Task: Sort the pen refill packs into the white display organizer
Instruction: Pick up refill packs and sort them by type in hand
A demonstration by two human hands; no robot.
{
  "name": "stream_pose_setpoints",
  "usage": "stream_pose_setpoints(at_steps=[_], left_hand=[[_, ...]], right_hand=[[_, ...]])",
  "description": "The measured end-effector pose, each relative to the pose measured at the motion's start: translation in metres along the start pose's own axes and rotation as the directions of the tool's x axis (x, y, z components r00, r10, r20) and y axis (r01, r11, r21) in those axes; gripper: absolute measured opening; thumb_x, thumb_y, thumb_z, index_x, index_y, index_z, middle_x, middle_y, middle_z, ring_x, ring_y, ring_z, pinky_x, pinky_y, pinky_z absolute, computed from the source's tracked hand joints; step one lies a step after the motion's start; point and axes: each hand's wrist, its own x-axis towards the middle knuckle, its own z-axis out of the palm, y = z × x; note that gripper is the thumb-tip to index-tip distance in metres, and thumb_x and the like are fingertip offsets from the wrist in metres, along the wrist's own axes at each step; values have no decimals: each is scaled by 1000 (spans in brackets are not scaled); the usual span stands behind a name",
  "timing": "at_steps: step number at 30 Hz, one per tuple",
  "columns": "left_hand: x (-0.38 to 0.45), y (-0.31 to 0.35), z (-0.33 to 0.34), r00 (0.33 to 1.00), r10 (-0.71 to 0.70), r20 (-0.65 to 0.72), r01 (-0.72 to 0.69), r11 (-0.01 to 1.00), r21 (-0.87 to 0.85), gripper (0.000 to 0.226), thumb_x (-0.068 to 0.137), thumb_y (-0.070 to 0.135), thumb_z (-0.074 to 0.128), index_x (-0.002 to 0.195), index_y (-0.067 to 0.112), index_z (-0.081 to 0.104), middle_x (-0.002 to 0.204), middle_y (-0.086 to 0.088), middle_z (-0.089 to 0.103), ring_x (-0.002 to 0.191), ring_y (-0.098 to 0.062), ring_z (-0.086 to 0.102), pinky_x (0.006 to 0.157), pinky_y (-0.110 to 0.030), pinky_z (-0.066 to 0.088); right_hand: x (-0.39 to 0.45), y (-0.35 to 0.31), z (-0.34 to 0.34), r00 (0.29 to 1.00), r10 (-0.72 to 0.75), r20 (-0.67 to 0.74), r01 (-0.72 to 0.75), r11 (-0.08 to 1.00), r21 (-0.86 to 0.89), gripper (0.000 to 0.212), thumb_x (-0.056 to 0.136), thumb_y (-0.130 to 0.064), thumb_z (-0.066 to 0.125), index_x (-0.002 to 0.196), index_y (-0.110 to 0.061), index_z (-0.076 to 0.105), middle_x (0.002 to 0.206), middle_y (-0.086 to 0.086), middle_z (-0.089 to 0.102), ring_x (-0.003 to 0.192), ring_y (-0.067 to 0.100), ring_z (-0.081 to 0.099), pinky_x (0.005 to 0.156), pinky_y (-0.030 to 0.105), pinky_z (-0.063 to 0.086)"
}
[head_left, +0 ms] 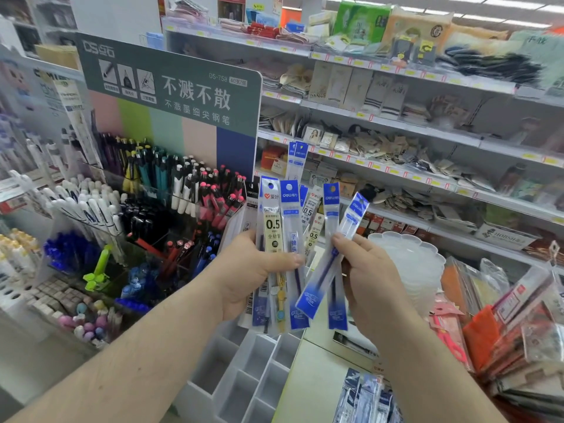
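Our left hand point(244, 276) has its grip clamped on a fan of refill packs point(274, 239); our right hand point(369, 279) pinches two blue packs point(331, 270) above the white organizer point(241, 380).

Both forearms showing bare to frame's edge; no sleeves, watch or rings visible. Left hand point(244, 276) and right hand point(370, 279) wearing no gloves.

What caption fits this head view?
Left hand fans blue-and-white pen refill packs; right hand pinches two above the white compartmented display organizer.
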Motion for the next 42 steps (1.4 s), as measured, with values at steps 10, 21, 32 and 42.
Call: stream_pose_setpoints(at_steps=[10,21,32,42], left_hand=[[2,-6,3,998,36,-54,-34,999,33,44,78,10,80,119,9,65,105,-9,76,98,-28,73,92,-53,56],[0,-4,4,996,69,-61,-71,997,-20,45,76,11,77,120,6,65,104,-12,76,98,-30,73,92,-52,56],[0,2,-6,998,12,68,-15,999,46,53,73,22,82,123,12,65,111,-13,74,106,-33,70,98,-57,51],[-3,6,-6,989,-65,136,40,983,180,44,79,23,79,120,14,66,110,-7,75,109,-27,69,102,-52,49]], right_hand=[[-6,7,18,995,70,67,-84,968,234,15,100,-17,55,106,-8,66,80,6,75,68,16,73,57,29,56],[-8,9,25,999,11,51,-22,973,230,11,95,-13,61,98,-9,71,86,7,77,75,19,74,60,31,59],[-1,0,3,979,-21,203,60,980,-188,10,89,-15,69,90,-6,73,73,11,70,53,16,55,46,21,42],[11,-18,-15,919,75,386,125,875,-468,44,67,-32,77,100,-3,75,63,0,65,45,8,42,42,19,35]])
